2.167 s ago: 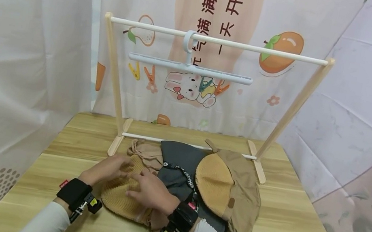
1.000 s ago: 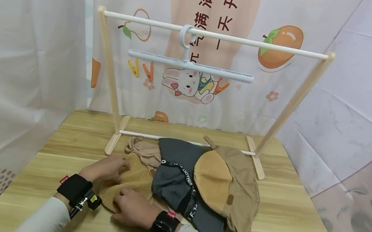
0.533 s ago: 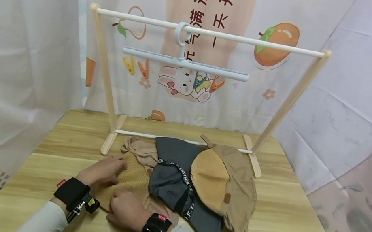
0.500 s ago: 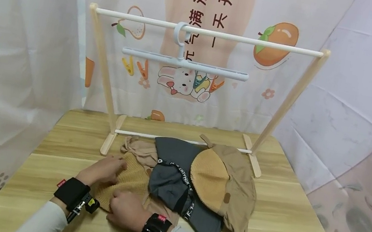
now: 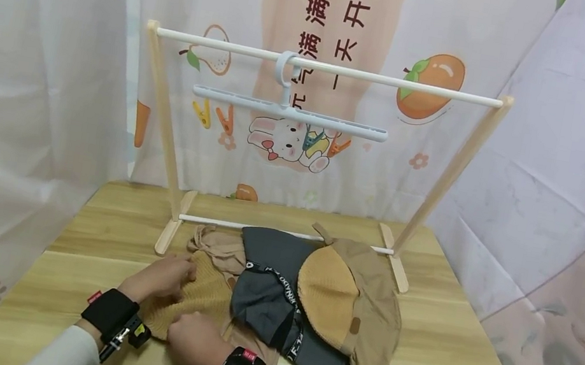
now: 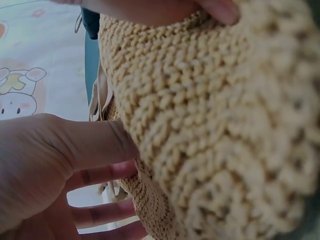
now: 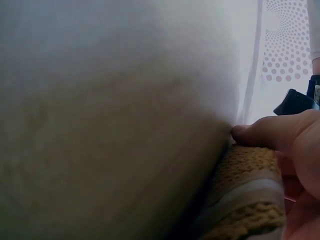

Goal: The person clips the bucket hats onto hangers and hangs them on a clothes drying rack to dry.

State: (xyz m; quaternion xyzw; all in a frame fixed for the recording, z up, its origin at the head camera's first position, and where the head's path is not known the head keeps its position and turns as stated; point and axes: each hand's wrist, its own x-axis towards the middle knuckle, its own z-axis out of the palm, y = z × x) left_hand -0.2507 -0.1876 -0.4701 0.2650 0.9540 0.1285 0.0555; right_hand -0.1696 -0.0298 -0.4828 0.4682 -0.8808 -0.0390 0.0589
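Observation:
A yellow woven sun hat (image 5: 210, 291) with tan cloth lies at the left of several hats on the table. My left hand (image 5: 160, 280) grips its left edge; in the left wrist view, the thumb (image 6: 97, 142) presses one side of the weave and the fingers sit behind it. My right hand (image 5: 198, 342) pinches the near edge. In the right wrist view, the woven edge (image 7: 250, 165) lies between thumb and fingers. Right of it lies a dark grey cap (image 5: 262, 297) with a lettered strap. A tan hat (image 5: 328, 295) with a yellow woven part overlaps the cap.
Behind the hats stands a wooden rack (image 5: 457, 171) with a white top rod (image 5: 430, 90). From the rod hangs a pale blue hanger (image 5: 337, 124). Yellow, orange and teal clothespins (image 5: 226, 119) show below its bar. Curtains (image 5: 44, 70) surround the wooden table (image 5: 449, 357).
My right hand has moved from the top of the woven hat to its near edge and now pinches it. My left hand has stayed at the left edge. The head view has shifted slightly.

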